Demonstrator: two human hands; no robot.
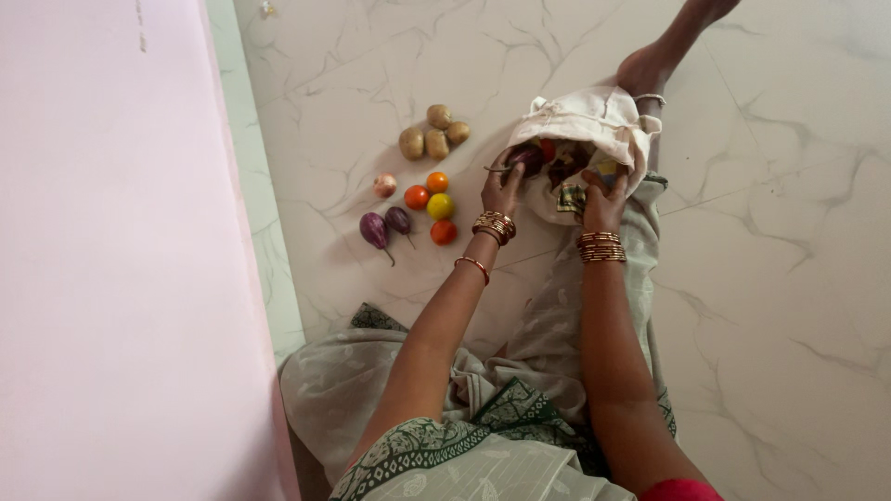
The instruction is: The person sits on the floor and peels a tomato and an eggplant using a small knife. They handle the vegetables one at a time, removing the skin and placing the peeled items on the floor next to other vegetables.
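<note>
Head view, looking down: left hand [502,192] fingers are pinching a purple eggplant [525,156] at the mouth of a white cloth bag [594,116]. Right hand [603,202] fingers are spreading over the bag's rim, gripping it. Potatoes [433,131], tomatoes [430,204] and two more eggplants [385,225] are lying just left on the marble floor [789,278].

Left of the left hand's fingers [501,182] tomatoes [429,204] and potatoes [434,132] crowd the floor; right of the right hand's fingers [608,190], bare marble floor [780,186]
</note>
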